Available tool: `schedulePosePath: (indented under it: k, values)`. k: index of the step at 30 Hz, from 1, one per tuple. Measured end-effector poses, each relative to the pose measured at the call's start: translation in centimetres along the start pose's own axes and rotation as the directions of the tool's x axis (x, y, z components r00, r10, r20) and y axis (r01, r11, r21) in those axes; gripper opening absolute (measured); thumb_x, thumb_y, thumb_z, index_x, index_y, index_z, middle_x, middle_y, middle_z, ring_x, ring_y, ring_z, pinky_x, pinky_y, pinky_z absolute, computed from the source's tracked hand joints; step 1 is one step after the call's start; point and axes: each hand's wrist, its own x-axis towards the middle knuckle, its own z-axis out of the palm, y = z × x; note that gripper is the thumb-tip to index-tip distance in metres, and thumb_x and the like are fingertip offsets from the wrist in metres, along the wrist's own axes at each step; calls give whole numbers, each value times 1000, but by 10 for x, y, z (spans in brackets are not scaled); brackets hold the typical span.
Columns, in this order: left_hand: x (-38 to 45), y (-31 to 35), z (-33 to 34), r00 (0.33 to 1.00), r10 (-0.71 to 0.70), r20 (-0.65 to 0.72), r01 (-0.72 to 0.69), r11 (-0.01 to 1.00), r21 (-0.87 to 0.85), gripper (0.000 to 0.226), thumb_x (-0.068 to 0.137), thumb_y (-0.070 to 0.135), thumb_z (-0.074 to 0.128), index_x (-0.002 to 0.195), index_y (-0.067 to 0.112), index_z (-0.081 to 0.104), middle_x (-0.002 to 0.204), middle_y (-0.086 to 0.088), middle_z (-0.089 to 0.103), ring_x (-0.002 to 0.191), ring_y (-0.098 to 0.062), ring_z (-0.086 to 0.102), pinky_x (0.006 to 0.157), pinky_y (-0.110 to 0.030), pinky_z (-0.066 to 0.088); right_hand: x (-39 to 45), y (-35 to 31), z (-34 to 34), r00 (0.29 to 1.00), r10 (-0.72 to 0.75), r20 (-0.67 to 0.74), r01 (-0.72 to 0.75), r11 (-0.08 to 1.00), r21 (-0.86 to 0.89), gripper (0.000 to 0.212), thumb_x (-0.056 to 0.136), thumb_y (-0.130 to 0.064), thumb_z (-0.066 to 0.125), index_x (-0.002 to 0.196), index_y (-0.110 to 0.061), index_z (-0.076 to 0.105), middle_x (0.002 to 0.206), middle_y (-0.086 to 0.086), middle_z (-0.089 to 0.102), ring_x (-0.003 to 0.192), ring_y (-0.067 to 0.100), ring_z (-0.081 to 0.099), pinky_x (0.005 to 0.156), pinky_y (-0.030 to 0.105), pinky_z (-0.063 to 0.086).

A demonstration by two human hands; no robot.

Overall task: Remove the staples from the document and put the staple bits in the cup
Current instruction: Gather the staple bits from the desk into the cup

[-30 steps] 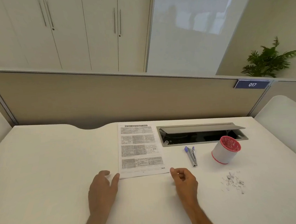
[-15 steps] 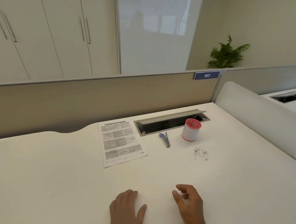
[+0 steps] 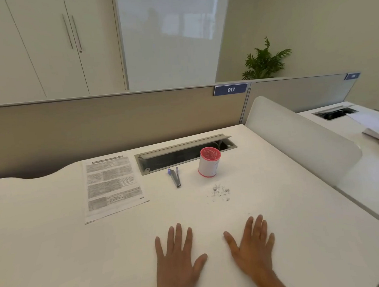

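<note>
Desk: white desk (image 3: 57, 253) against a beige partition, cable tray open at centre.
Left hand: left hand (image 3: 178, 258) now flat at lower centre, fingers straight and spread, gripping nothing; a second ago it touched the document.
Right hand: right hand (image 3: 253, 248) likewise flat (its earlier pinch has opened).
Document: document (image 3: 113, 185) lies left of centre, well apart from both hands.
Remover: staple remover (image 3: 175, 177) untouched between document and cup.
Staple bits: staple bits (image 3: 220, 191) heaped on the desk, just below the cup (image 3: 209, 162) in frame.
Judgement: pulling looks finished; loose bits still need transferring.

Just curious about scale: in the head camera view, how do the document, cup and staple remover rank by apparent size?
1. document, clearly largest.
2. cup.
3. staple remover, thinnest, though about as long as the cup is tall.
</note>
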Motion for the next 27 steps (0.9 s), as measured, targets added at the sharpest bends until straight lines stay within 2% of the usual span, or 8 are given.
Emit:
schedulePosePath:
  k: [4, 11, 13, 15, 17, 19, 24, 27]
  values:
    - [38, 35, 7, 997, -23, 68, 23, 1000, 4, 75, 89, 71, 25, 137, 22, 55, 148, -10, 48, 143, -28, 24, 106, -64, 22, 26, 7, -1, 998, -48, 44, 49, 999, -16, 107, 78, -83, 8, 151, -6, -8, 158, 17, -21, 147, 28, -20, 115, 57, -9]
    - [80, 63, 18, 993, -73, 90, 73, 997, 2, 77, 91, 70, 15, 141, 24, 51, 149, -10, 46, 137, -31, 39, 106, -67, 22, 56, 11, 3, 994, -103, 32, 104, 994, -22, 107, 77, -85, 7, 153, -11, -3, 160, 16, -16, 147, 28, -17, 110, 63, -12]
    - [90, 68, 19, 994, -73, 86, 73, 997, 10, 76, 91, 69, 15, 142, 26, 50, 150, -9, 45, 138, -31, 39, 106, -67, 22, 67, 11, 7, 990, -135, 29, 136, 990, -25, 102, 79, -83, 8, 154, -13, 8, 161, 18, -5, 149, 31, -8, 110, 65, -7]
    - [98, 70, 20, 994, -77, 83, 76, 997, 15, 74, 91, 69, 15, 142, 28, 49, 151, -9, 44, 138, -32, 40, 107, -67, 21, 79, 9, 8, 986, -160, 47, 161, 987, -7, 96, 83, -81, 13, 149, -13, 32, 158, 21, 19, 147, 36, 17, 108, 68, 6]
    - [105, 71, 21, 994, -76, 73, 75, 997, 20, 69, 91, 67, 22, 143, 29, 48, 151, -8, 43, 139, -32, 39, 107, -67, 20, 91, 7, 11, 979, -198, 46, 199, 980, -12, 90, 85, -79, 17, 143, -15, 43, 152, 22, 33, 142, 37, 30, 105, 68, 12]
    - [113, 71, 23, 995, -76, 61, 75, 997, 20, 67, 88, 66, 33, 143, 31, 47, 152, -8, 43, 140, -31, 36, 107, -67, 19, 101, 7, 11, 968, -248, 48, 249, 968, -26, 86, 86, -77, 15, 145, -20, 40, 153, 21, 32, 143, 37, 28, 106, 67, 8]
    - [123, 69, 21, 999, -33, 39, 32, 999, 18, 68, 87, 66, 37, 147, 34, 39, 155, -4, 38, 142, -30, 35, 108, -64, 18, 118, 9, 8, 913, -408, 19, 409, 912, -23, 84, 81, -75, -6, 153, -34, 12, 162, 9, 5, 149, 28, -1, 112, 59, -12]
    - [128, 68, 18, 1000, -23, 15, 23, 1000, 6, 76, 87, 69, 37, 151, 29, 33, 157, -2, 34, 144, -26, 32, 111, -61, 15, 131, 9, 5, 908, -416, -56, 419, 906, 57, 89, 80, -75, -7, 153, -28, 13, 162, 1, 13, 149, 18, 3, 117, 50, -7]
